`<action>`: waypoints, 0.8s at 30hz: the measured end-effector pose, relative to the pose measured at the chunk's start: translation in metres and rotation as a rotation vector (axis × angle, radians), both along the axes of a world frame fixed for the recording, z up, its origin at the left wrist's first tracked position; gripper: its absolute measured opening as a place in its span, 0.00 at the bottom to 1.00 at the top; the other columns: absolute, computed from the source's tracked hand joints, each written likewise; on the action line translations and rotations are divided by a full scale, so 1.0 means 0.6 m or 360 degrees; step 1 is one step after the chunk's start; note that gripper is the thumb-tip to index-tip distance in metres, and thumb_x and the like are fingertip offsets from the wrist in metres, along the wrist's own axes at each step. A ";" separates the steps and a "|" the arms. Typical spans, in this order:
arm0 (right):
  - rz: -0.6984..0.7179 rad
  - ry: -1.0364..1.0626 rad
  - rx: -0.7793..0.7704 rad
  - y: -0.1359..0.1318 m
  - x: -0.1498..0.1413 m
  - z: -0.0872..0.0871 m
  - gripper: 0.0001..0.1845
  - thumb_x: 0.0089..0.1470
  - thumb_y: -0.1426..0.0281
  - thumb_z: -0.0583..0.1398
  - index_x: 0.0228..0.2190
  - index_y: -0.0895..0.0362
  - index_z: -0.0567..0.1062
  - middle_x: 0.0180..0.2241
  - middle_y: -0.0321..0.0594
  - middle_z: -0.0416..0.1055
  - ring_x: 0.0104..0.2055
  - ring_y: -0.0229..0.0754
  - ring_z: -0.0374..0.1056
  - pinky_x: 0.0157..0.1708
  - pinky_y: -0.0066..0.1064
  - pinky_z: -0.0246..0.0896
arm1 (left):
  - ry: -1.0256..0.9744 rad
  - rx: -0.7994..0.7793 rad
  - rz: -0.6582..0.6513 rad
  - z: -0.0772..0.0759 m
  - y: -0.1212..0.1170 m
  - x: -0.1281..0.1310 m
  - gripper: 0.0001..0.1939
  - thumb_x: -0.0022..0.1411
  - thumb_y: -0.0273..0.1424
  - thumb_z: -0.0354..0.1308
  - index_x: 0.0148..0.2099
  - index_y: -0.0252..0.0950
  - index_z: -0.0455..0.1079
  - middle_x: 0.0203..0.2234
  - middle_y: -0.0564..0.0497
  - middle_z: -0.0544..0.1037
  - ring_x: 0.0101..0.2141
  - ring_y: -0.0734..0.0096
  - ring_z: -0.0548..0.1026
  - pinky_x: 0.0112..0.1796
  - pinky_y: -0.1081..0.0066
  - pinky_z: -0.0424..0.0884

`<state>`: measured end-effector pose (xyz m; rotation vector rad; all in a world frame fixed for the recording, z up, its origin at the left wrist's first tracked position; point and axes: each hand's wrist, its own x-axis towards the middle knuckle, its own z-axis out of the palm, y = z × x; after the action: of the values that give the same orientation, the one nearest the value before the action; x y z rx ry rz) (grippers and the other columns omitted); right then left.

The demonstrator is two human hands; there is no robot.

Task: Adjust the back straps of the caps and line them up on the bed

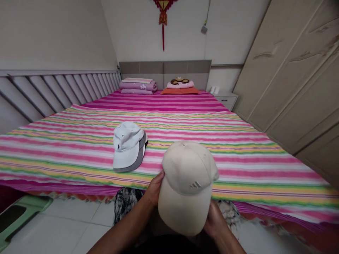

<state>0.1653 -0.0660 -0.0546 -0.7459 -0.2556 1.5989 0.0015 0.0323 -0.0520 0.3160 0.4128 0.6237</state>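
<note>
Left hand (155, 187) and right hand (214, 219) clamp a cream fabric baseball cap (186, 183) in the air.

Closed on opposite sides, below the crown, the hands keep the brim toward the body, which leaves the small grey three-stripe logo (195, 185) uncovered and facing up. Just ahead, on a pink, yellow and green striped bedsheet (227, 135), a white cap with a dark logo (127, 146) appears nested over a grey cap (135, 164), a stacking that keeps the pair compact.
</note>
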 end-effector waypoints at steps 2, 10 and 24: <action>-0.0034 0.0132 0.0026 -0.025 0.000 0.005 0.20 0.41 0.58 0.63 0.36 0.55 0.76 0.35 0.42 0.76 0.40 0.49 0.68 0.40 0.40 0.62 | -0.0059 -0.0035 -0.0076 -0.004 0.006 0.009 0.22 0.55 0.38 0.52 0.47 0.29 0.69 0.35 0.43 0.78 0.42 0.55 0.72 0.48 0.59 0.60; -0.0181 0.0008 0.0106 -0.057 0.011 0.009 0.25 0.43 0.73 0.64 0.46 0.49 0.69 0.39 0.40 0.74 0.36 0.42 0.70 0.32 0.33 0.65 | -0.0093 -0.0013 -0.0046 -0.001 -0.005 0.067 0.26 0.60 0.42 0.44 0.55 0.30 0.60 0.42 0.42 0.74 0.46 0.57 0.70 0.49 0.60 0.59; -0.0672 -0.0182 0.0060 0.077 0.210 0.016 0.14 0.33 0.82 0.65 0.27 0.59 0.72 0.25 0.36 0.75 0.27 0.38 0.70 0.26 0.28 0.69 | 0.0415 0.0224 0.0046 -0.050 0.001 0.022 0.14 0.58 0.32 0.52 0.47 0.35 0.66 0.46 0.43 0.71 0.43 0.63 0.71 0.45 0.62 0.62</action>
<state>0.2915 -0.0200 -0.0452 -0.8032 -0.1948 1.1515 0.0145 0.0330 -0.0818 0.5296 0.6253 0.6436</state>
